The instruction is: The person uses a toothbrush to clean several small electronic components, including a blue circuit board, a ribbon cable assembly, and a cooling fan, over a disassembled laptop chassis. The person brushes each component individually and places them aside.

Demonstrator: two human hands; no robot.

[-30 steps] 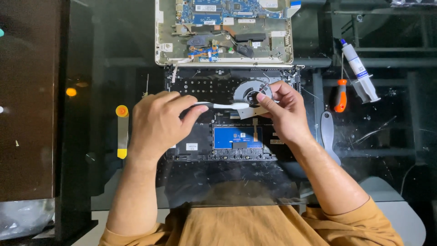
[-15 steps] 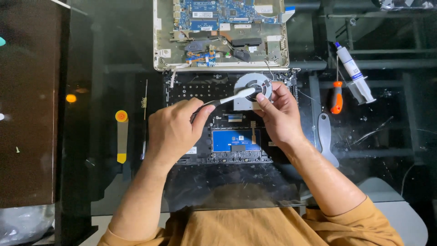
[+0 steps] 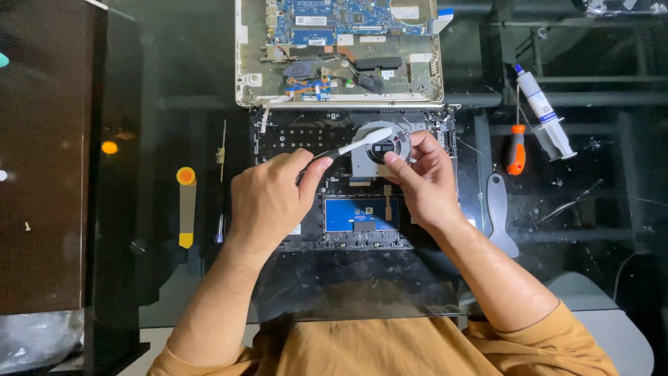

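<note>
Dark glass makes up the work surface [image 3: 139, 104], and on it lies an opened laptop base [image 3: 313, 237] with its bare underside up; a pale chassis with a blue circuit board [image 3: 339, 52] sits just beyond it.

From the head camera, the left hand [image 3: 268, 202] is closed around the handle of a small white brush [image 3: 358, 143]. Its long axis runs up and to the right, away from that hand, and its tip rests on the round cooling fan [image 3: 379, 150]. The right hand [image 3: 424, 184] lies just right of the fan and is the nearer of the two to it; its thumb and fingers pinch the fan's housing, pressing it onto the base.

Well apart to the right lie an orange-handled screwdriver [image 3: 515, 150], a white syringe [image 3: 544, 111] and a grey pry tool [image 3: 499, 212]. A yellow-ended tool [image 3: 186, 205] lies to the left.

The brush handle is hidden inside the left fist, the right palm covers part of the fan's edge, and the bristles are too small to make out. The pale chassis is cut off at the top.
</note>
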